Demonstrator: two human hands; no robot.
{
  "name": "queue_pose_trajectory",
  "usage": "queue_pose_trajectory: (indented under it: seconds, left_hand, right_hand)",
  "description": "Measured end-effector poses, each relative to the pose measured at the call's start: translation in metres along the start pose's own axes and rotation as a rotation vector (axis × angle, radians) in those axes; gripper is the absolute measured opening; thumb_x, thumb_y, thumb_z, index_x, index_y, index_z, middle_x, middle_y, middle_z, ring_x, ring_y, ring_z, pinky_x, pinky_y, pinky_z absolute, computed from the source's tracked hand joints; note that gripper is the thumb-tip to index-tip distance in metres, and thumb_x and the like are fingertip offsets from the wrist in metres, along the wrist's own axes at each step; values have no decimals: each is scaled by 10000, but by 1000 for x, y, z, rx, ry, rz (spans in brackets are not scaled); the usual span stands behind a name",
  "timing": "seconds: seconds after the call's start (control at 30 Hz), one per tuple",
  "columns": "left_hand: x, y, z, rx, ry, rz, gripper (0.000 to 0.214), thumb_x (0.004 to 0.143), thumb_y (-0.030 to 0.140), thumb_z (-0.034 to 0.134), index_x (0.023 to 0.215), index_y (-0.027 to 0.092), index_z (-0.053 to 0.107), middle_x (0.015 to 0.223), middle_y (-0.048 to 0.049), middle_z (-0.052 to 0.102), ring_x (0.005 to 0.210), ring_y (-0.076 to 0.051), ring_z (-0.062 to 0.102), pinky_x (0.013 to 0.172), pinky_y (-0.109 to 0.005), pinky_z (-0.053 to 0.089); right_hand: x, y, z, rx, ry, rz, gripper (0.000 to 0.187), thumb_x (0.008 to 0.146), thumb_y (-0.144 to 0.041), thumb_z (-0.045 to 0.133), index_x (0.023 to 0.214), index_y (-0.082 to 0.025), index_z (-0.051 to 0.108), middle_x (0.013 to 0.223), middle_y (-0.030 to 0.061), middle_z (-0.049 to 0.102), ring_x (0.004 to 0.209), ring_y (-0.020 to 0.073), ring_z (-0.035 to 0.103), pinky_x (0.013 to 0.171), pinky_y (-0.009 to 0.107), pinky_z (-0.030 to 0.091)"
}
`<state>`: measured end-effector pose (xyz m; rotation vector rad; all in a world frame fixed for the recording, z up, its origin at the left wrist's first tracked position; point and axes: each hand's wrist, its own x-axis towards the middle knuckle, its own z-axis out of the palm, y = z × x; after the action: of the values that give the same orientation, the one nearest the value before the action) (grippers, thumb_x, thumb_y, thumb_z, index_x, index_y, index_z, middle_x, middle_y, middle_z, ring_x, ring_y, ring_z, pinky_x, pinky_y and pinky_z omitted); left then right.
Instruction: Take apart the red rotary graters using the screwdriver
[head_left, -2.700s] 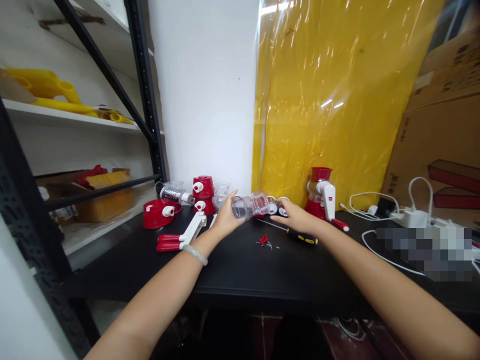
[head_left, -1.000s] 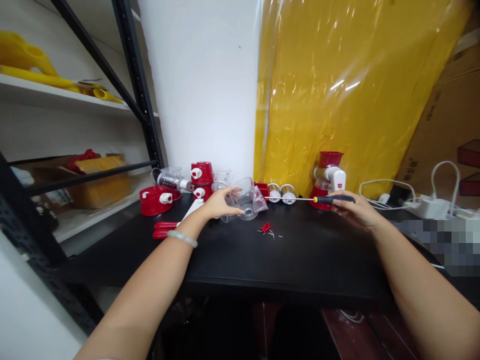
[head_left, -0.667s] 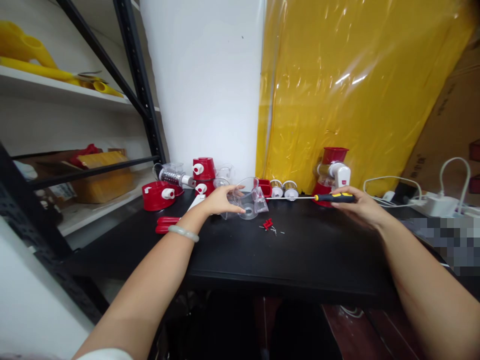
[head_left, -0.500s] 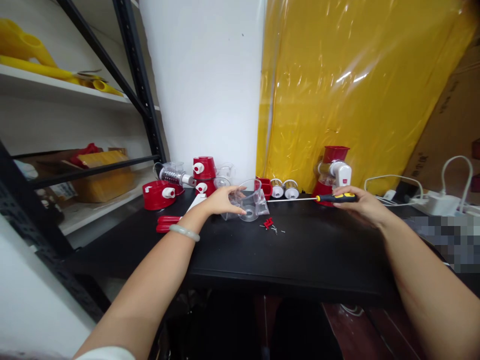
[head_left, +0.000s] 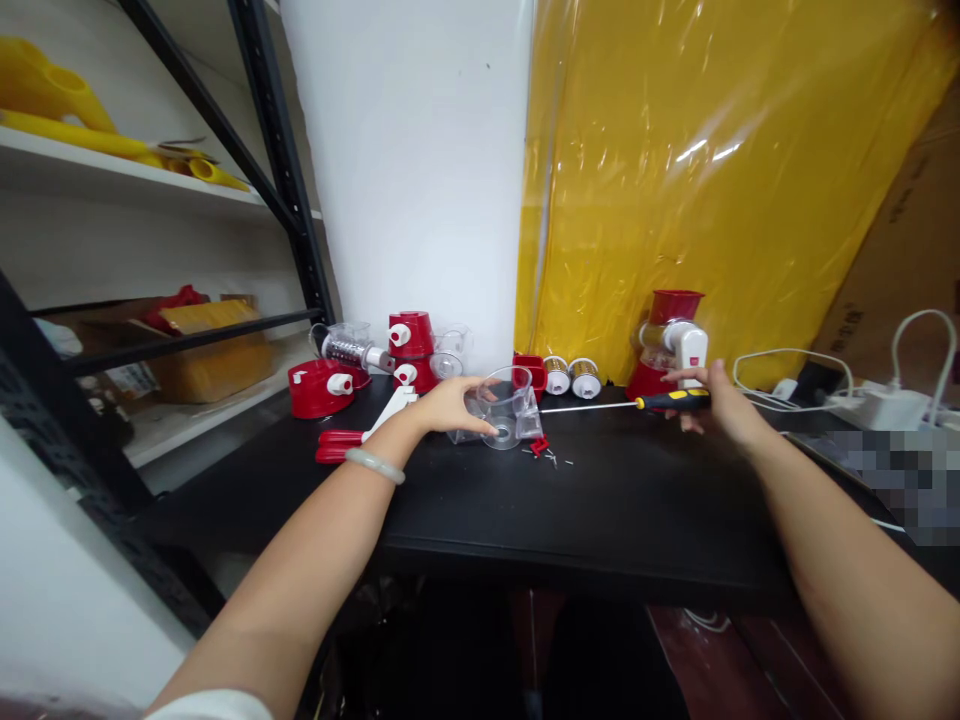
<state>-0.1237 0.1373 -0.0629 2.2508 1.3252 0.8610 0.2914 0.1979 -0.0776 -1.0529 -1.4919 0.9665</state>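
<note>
My left hand (head_left: 451, 404) is closed around the side of a clear plastic housing (head_left: 504, 425), which rests on the black table. A long screwdriver (head_left: 671, 401) with a black and yellow handle lies level, its shaft pointing left at the housing's right side. My right hand (head_left: 709, 405) holds the end of that handle, the fingers loosely spread around it. Where the screwdriver tip meets the housing is too small to make out. Just in front of the housing lie small red plastic parts (head_left: 539, 446) and several tiny screws (head_left: 553, 460).
Red-handled white cranks (head_left: 352, 440) and red bases (head_left: 321, 390) stand left. Behind are two grater drums (head_left: 583, 378) and a red bin (head_left: 531, 376). An assembled red and white grater (head_left: 667, 345) stands behind my right hand. White chargers and cables (head_left: 889, 402) lie right.
The fingers of my right hand have loosened and shifted on the screwdriver handle. The view has moved slightly; my left hand still holds the housing.
</note>
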Motion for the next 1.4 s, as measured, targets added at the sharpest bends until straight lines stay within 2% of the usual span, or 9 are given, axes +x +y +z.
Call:
queue_pose_trajectory:
  seconds: [0.13,0.3,0.47,0.7,0.97,1.1,1.2,1.3,1.4]
  left_hand:
    - [0,0,1,16,14,-9,946,519,394,870,1353,124,516,1156,-135,684,1046,-269,641,954,-403,469]
    - [0,2,1,50,20,-14,926,527,394,866,1350,140,526,1140,-122,692,1029,-263,641,931,-395,471]
    - [1,1,2,30,31,-27,933,521,379,870,1351,131,524,1138,-134,690,1034,-266,638,918,-386,475]
    - [2,-3,2,45,35,-23,949,519,400,870,1358,128,519,1142,-133,688,1030,-264,639,921,-382,475]
    - [3,-6,3,16,27,-2,953,521,412,869,1354,115,515,1145,-136,691,1047,-271,641,918,-384,482]
    - [3,-5,4,8,20,-2,960,517,413,870,1359,122,512,1142,-136,692,1031,-273,648,910,-389,488]
    - [3,-5,4,7,19,2,965,511,408,873,1360,125,514,1138,-136,692,1027,-269,647,918,-391,484]
    - [2,-6,4,23,26,-2,958,512,412,873,1356,130,521,1136,-135,692,1037,-269,641,922,-389,476]
    - [2,-7,4,33,25,-1,957,521,420,867,1362,131,514,1139,-135,691,1051,-271,633,911,-382,478]
  right_hand:
    - [3,4,0,-442,142,-173,626,830,-750,360,697,-199,626,445,5,482,414,134,444,417,261,332]
    - [-1,-3,6,173,144,-171,431,587,-519,812,865,-268,599,697,-59,546,561,101,504,501,229,439]
    - [-11,-13,4,554,-111,-79,557,519,-221,853,1017,-309,622,818,-30,626,768,139,608,700,293,535]
    - [2,1,7,268,49,-64,505,716,-693,621,655,-194,573,361,-62,340,288,64,257,311,210,201]
    - [4,1,2,536,-29,-101,435,485,-102,776,876,-246,652,839,-27,649,745,113,614,636,217,529]
    - [2,-1,5,525,-5,-45,230,718,-386,645,857,-204,661,802,73,688,780,195,661,665,307,545]
    - [2,1,7,105,105,10,453,851,-618,461,803,-198,624,592,66,631,511,193,594,448,297,445]
    - [3,4,7,-224,151,-52,475,815,-657,519,757,-195,614,478,-9,506,374,113,418,365,236,308]
    - [3,3,6,40,183,-130,346,668,-524,740,774,-226,600,649,-36,546,520,98,487,447,207,405]
